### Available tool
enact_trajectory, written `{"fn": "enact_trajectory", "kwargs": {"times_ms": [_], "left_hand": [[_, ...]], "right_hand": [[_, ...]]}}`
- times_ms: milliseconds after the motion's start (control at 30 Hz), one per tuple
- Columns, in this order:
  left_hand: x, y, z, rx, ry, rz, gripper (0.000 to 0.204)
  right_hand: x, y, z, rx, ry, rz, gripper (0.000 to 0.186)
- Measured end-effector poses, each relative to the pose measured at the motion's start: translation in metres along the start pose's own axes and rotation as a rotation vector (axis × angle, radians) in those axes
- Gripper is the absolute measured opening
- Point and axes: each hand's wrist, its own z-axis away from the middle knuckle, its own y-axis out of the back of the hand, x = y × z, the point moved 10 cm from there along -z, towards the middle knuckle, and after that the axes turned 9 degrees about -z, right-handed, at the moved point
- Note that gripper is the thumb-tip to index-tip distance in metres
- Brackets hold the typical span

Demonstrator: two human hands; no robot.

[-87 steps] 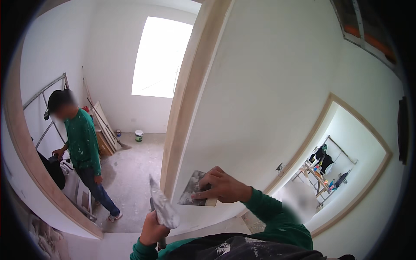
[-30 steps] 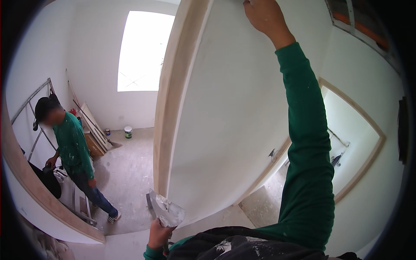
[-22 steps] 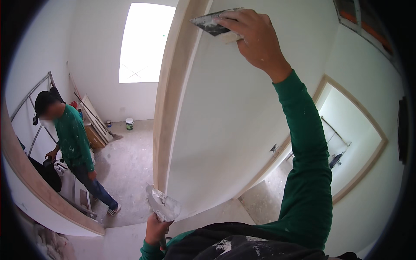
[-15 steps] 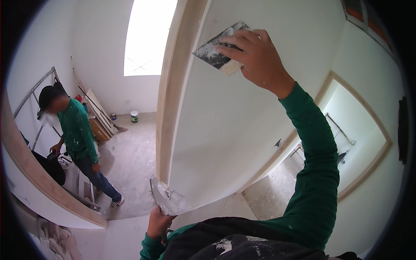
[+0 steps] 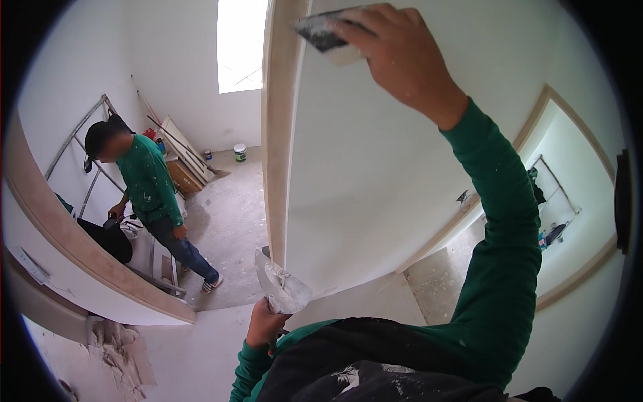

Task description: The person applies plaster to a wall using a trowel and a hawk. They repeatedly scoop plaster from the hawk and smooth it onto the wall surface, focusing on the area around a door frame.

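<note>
My right hand (image 5: 408, 60), raised high at the top, grips a thin dark rectangular spreader blade (image 5: 321, 32) smeared with white compound. The blade is by the upper wall (image 5: 382, 174), at the edge of the pale wooden door frame (image 5: 278, 134); motion blurs it a little, and I cannot tell whether it touches. Low in the middle, my left hand (image 5: 266, 324) is closed round the handle of a wide putty knife (image 5: 287, 289). White compound lies heaped on that knife's broad blade, which sits near the foot of the frame.
Through the doorway at left, a person in green (image 5: 144, 181) stands beside a metal frame (image 5: 74, 137) and a black bag (image 5: 110, 241). A white bucket (image 5: 240, 153) and leaning boards (image 5: 184, 144) are farther back. Another doorway (image 5: 583, 134) opens at right.
My right hand has moved the blade upward and turned it flatter, closer to the door frame. The whole view has shifted, so the room sits farther right. My left hand keeps holding the putty knife.
</note>
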Motion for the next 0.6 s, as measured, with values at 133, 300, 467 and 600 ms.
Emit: {"fn": "enact_trajectory", "kwargs": {"times_ms": [133, 300, 467, 600], "left_hand": [[-0.005, 0.005, 0.001, 0.003, 0.102, -0.047, 0.033], [-0.004, 0.011, 0.005, 0.078, 0.121, -0.101, 0.031], [-0.033, 0.025, -0.004, 0.151, 0.139, -0.113, 0.039], [-0.025, 0.041, -0.005, 0.167, 0.152, -0.228, 0.045]], "right_hand": [[-0.05, -0.022, 0.056, -0.168, 0.07, -0.088, 0.032], [-0.079, -0.039, 0.119, -0.413, -0.04, -0.51, 0.032], [-0.19, -0.077, 0.162, -0.314, -0.247, -1.494, 0.059], [-0.308, -0.117, 0.215, -0.26, -0.625, -1.952, 0.062]]}}
